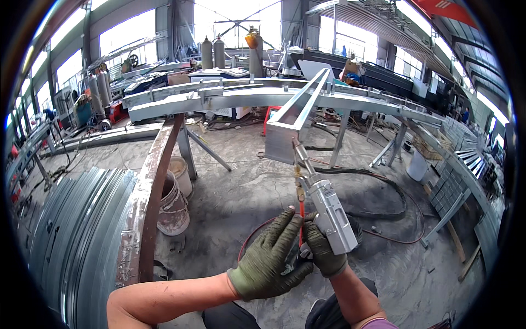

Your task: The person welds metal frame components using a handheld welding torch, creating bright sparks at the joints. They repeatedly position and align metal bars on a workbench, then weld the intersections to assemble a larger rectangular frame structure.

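My right hand [324, 247], in a dark green glove, is wrapped round the grip of a silver handheld welding gun [333, 214]. The gun's narrow nozzle tip points up and away, at the lower corner of a silver square metal tube frame [282, 141]. A brass fitting with a thin red hose [301, 211] runs along the gun's left side. My left hand [272, 253], gloved likewise, lies beside the hose and grip with its fingers stretched out and its thumb apart. Its fingertips are near the hose; whether they touch it I cannot tell. The gun's grip is mostly hidden by my gloves.
The frame rests on a long metal beam [230, 100] crossing ahead. A rusty brown beam [143, 219] stands left, with stacked metal profiles [82, 230] beyond it and buckets [172, 205] beside it. Dark hoses [378, 174] loop across the floor at right. Gas cylinders [206, 53] stand behind.
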Available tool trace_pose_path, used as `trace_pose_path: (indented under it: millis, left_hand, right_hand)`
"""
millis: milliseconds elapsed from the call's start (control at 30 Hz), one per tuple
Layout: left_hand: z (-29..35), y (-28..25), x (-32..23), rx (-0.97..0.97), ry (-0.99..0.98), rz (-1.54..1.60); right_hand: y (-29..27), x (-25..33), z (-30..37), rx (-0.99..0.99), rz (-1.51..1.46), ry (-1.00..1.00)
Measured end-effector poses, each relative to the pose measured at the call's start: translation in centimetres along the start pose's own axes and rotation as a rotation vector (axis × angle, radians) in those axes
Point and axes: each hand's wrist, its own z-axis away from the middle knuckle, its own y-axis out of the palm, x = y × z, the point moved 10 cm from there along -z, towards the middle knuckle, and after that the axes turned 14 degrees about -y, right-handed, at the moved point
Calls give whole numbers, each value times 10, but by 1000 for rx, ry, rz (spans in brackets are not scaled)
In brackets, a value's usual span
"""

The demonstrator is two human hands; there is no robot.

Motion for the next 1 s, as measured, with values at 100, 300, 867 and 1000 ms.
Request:
trace_pose_path:
  millis: [100, 300, 867, 1000]
  left_hand:
    - [-5, 16, 11, 246, -53, 168]
    - [-4, 36, 30, 474, -212, 399]
    - [5, 38, 38, 514, -203, 386]
    - [4, 39, 37, 536, -228, 385]
  right_hand:
    - [-14, 11, -2, 6, 326, -230]
    - [-3, 22, -13, 15, 499, -332]
    - [-3, 29, -15, -45, 463, -397]
    - [-4, 28, -16, -8, 525, -431]
